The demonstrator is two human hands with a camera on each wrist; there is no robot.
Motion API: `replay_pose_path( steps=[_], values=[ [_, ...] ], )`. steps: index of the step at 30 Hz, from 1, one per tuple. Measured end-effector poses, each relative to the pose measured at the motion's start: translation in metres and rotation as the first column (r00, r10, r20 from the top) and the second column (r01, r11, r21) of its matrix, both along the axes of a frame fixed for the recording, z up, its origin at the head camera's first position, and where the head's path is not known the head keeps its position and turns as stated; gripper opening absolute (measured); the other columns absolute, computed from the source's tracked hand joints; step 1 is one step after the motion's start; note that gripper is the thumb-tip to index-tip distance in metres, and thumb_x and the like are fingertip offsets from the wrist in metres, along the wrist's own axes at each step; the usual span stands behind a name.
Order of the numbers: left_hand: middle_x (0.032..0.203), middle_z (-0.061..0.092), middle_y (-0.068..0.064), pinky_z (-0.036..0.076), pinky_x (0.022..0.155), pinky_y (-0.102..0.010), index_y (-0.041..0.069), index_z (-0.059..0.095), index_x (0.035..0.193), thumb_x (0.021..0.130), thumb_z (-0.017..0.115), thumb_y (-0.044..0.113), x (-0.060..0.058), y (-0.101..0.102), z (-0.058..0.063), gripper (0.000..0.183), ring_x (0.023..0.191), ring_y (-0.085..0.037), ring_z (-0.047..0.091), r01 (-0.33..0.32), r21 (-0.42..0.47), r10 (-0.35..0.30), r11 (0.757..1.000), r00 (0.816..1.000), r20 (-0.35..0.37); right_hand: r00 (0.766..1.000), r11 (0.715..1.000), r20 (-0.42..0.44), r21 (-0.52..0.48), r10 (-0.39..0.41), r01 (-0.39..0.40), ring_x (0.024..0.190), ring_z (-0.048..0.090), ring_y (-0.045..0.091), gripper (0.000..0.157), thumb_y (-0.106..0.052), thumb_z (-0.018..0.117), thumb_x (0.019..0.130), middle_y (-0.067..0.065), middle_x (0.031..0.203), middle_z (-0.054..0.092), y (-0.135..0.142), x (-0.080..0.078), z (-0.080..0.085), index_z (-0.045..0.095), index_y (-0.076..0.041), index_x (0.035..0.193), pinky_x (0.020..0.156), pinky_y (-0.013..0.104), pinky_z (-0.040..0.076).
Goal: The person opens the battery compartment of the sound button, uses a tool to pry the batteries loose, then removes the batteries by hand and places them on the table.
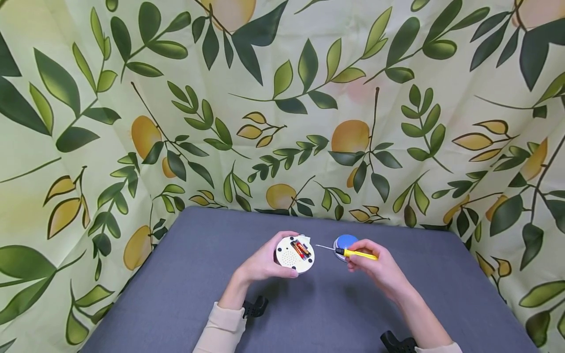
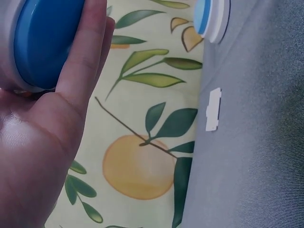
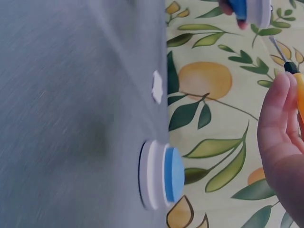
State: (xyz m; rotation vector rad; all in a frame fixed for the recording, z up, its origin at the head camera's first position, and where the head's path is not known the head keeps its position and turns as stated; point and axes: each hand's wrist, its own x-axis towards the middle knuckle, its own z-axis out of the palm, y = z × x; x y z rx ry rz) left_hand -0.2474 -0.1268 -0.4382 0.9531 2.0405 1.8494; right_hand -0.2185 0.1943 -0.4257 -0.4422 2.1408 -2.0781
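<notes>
My left hand (image 1: 265, 259) grips a round white device (image 1: 289, 258) by its rim, its underside turned toward the head camera. Two batteries (image 1: 301, 249) lie in its uncovered compartment. The blue top (image 2: 50, 40) of that device faces the left palm in the left wrist view. To the right, my right hand (image 1: 377, 267) holds a yellow screwdriver (image 1: 362, 254) with a black collar. Its metal tip points left at the device, a small gap apart.
A second white device with a blue top (image 3: 175, 175) stands on the grey table (image 1: 198, 274), behind the screwdriver in the head view. A small white battery cover (image 2: 213, 109) lies flat on the table. Patterned cloth (image 1: 291, 122) hangs around the back and sides.
</notes>
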Motion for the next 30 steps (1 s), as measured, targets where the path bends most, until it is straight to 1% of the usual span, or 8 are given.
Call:
replay_pose_path(
  steps=[4, 7, 9, 12, 16, 24, 27, 30],
  values=[
    [0.127, 0.057, -0.011, 0.049, 0.090, -0.029, 0.004, 0.039, 0.149, 0.074, 0.085, 0.005, 0.000, 0.001, 0.000, 0.088, 0.108, -0.022, 0.058, -0.014, -0.013, 0.014, 1.000, 1.000, 0.001, 0.992, 0.987, 0.035, 0.112, -0.119, 0.114, 0.082, 0.066, 0.029, 0.028, -0.008, 0.069, 0.096, 0.020, 0.100, 0.063, 0.010, 0.008, -0.003, 0.058, 0.008, 0.116, 0.078, 0.035, 0.058],
    [0.128, 0.057, -0.012, 0.049, 0.090, -0.029, 0.009, 0.041, 0.148, 0.074, 0.085, 0.004, -0.001, 0.001, 0.001, 0.086, 0.108, -0.022, 0.057, -0.019, -0.015, 0.019, 1.000, 1.000, 0.000, 0.978, 0.959, 0.034, 0.208, -0.204, 0.193, 0.080, 0.066, 0.027, 0.027, -0.012, 0.072, 0.094, 0.021, 0.102, 0.063, 0.018, 0.013, -0.004, 0.061, 0.003, 0.114, 0.076, 0.034, 0.057],
    [0.127, 0.057, -0.013, 0.049, 0.090, -0.029, 0.008, 0.041, 0.147, 0.075, 0.085, 0.004, -0.001, 0.001, 0.001, 0.085, 0.108, -0.023, 0.057, -0.019, -0.013, 0.019, 1.000, 1.000, -0.004, 0.971, 0.937, 0.011, 0.268, -0.237, 0.226, 0.079, 0.065, 0.027, 0.027, -0.012, 0.073, 0.094, 0.022, 0.101, 0.063, 0.023, 0.016, -0.005, 0.062, 0.002, 0.114, 0.075, 0.034, 0.056],
    [0.126, 0.057, -0.015, 0.049, 0.089, -0.029, 0.004, 0.040, 0.148, 0.075, 0.085, 0.004, 0.000, 0.001, 0.002, 0.086, 0.107, -0.023, 0.057, -0.019, -0.013, 0.019, 1.000, 1.000, -0.009, 0.962, 0.895, -0.037, 0.359, -0.270, 0.265, 0.078, 0.063, 0.026, 0.025, -0.014, 0.074, 0.093, 0.017, 0.095, 0.064, 0.030, 0.020, -0.007, 0.064, -0.001, 0.112, 0.073, 0.033, 0.054],
    [0.126, 0.057, -0.015, 0.048, 0.089, -0.028, 0.000, 0.038, 0.148, 0.075, 0.086, 0.004, 0.000, 0.001, 0.002, 0.087, 0.107, -0.023, 0.057, -0.031, -0.016, 0.030, 0.999, 1.000, -0.004, 0.950, 0.831, -0.087, 0.466, -0.300, 0.305, 0.077, 0.062, 0.023, 0.025, -0.018, 0.073, 0.094, 0.011, 0.092, 0.065, 0.040, 0.024, -0.011, 0.065, -0.003, 0.112, 0.070, 0.030, 0.051],
    [0.126, 0.057, -0.014, 0.047, 0.090, -0.029, 0.006, 0.041, 0.147, 0.074, 0.086, 0.005, 0.000, 0.000, 0.002, 0.085, 0.109, -0.024, 0.056, -0.061, -0.028, 0.061, 0.998, 0.998, 0.018, 0.928, 0.729, -0.151, 0.582, -0.340, 0.361, 0.074, 0.061, 0.020, 0.025, -0.015, 0.068, 0.096, 0.010, 0.093, 0.065, 0.069, 0.019, -0.026, 0.063, 0.002, 0.114, 0.065, 0.028, 0.050],
    [0.125, 0.057, -0.014, 0.047, 0.089, -0.029, 0.004, 0.040, 0.147, 0.074, 0.086, 0.005, -0.001, 0.000, 0.001, 0.086, 0.108, -0.024, 0.056, -0.061, -0.024, 0.062, 0.998, 0.998, 0.023, 0.925, 0.705, -0.150, 0.608, -0.350, 0.365, 0.076, 0.062, 0.021, 0.027, -0.013, 0.065, 0.097, 0.015, 0.101, 0.066, 0.082, 0.015, -0.033, 0.061, 0.005, 0.116, 0.064, 0.028, 0.052],
    [0.124, 0.057, -0.014, 0.048, 0.087, -0.029, 0.003, 0.039, 0.148, 0.075, 0.085, 0.004, 0.000, -0.002, 0.001, 0.086, 0.106, -0.024, 0.057, -0.060, -0.019, 0.061, 0.998, 0.997, 0.036, 0.921, 0.691, -0.131, 0.624, -0.368, 0.365, 0.078, 0.064, 0.022, 0.029, -0.012, 0.062, 0.097, 0.020, 0.108, 0.065, 0.096, 0.010, -0.038, 0.059, 0.008, 0.117, 0.064, 0.028, 0.054]
  ],
)
